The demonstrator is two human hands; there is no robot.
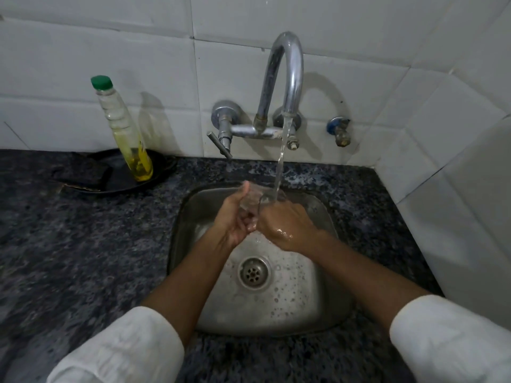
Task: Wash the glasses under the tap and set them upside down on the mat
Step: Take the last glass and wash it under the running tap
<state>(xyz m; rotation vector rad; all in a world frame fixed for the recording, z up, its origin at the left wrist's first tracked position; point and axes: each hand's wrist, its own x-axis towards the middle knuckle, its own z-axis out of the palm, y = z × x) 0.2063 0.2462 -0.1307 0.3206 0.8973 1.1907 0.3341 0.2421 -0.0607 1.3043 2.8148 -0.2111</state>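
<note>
Clear glass (255,199) under running tap (282,78), gripped by both hands

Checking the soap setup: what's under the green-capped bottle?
The bottle stands on a black dish on the counter. A dark crumpled thing lies beside it; the dish under the bottle's base is hidden.

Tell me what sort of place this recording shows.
Probably a small home kitchen: a square steel sink set in a dark speckled stone counter, a chrome wall tap on white tiles, and a green-capped bottle of yellow liquid.

glass (253,199) blurred (rim unclear), sleeves (119,352) cropped
</note>
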